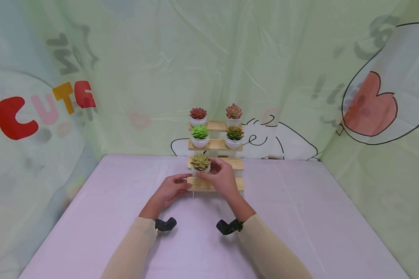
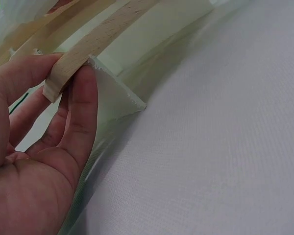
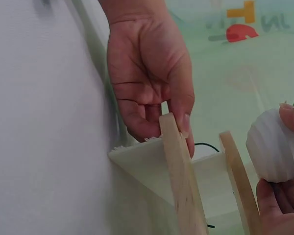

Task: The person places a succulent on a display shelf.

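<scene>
A small wooden tiered plant stand (image 1: 209,185) with white side supports stands at the back of the table. My left hand (image 1: 171,190) pinches the left end of its lowest board (image 2: 90,46), thumb above and fingers below. With my right hand (image 1: 224,179) I grip a white ribbed pot (image 3: 272,147) holding a pale green artificial succulent (image 1: 199,161). That pot is at the left part of the second board from the bottom; in the right wrist view it shows just beyond that board's edge (image 3: 240,186).
On the top board stand two reddish succulents (image 1: 198,113) (image 1: 234,111) in white pots. A bright green one (image 1: 200,132) and a dark green-brown one (image 1: 234,133) share the board below. Printed cloth (image 1: 209,58) hangs behind the pale table (image 1: 283,217).
</scene>
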A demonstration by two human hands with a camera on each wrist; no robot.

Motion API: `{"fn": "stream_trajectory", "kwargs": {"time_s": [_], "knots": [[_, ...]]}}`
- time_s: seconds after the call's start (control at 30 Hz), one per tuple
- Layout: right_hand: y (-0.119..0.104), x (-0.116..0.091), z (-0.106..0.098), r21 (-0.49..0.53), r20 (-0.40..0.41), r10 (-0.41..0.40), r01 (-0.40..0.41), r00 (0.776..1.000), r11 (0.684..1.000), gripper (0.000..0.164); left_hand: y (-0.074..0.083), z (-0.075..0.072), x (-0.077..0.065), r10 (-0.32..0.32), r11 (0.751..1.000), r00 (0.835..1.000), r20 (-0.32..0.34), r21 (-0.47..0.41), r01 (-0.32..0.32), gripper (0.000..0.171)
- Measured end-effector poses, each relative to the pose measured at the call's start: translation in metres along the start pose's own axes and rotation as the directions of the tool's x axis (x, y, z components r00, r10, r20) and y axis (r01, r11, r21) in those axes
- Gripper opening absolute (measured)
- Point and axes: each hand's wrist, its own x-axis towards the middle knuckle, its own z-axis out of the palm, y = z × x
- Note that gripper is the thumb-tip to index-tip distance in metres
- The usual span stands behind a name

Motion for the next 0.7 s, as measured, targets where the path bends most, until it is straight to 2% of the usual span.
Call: {"fn": "stream_trajectory", "kwargs": {"time_s": [0.17, 0.7], "knots": [[-0.001, 0.010, 0.000, -0.046, -0.025, 0.000, -0.001, 1.000, 0.999, 0.058, 0.000, -0.001, 0.001, -0.006, 1.000, 1.000, -0.008, -0.001, 0.006, 0.050], [0.005, 0.029, 0.002, -0.042, -0.051, 0.014, -0.016, 0.999, 0.999, 0.051, 0.004, 0.002, -0.004, -0.015, 1.000, 1.000, -0.001, 0.014, 0.015, 0.051]]}}
